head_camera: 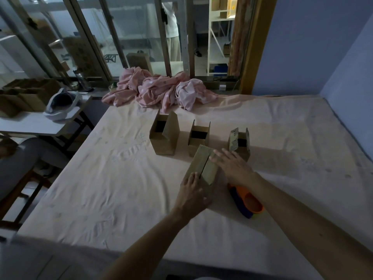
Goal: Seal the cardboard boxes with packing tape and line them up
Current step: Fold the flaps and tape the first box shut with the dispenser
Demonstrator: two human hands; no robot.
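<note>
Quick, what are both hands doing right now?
Left hand: open, fingers pressing a flap of the small brown cardboard box.
Right hand: open, flat on the same box.

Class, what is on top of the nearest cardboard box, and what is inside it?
Left hand and right hand rest flat on the closed flaps of the nearest box. Its inside is covered.

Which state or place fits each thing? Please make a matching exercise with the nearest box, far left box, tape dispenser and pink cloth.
Things: 1 nearest box; 2 far left box; 3 tape dispenser; 4 pink cloth.
States: A crumpled in a heap; B flaps standing up; C pressed under left hand and right hand; D orange and blue.
Pairs: 1-C; 2-B; 3-D; 4-A.
</note>
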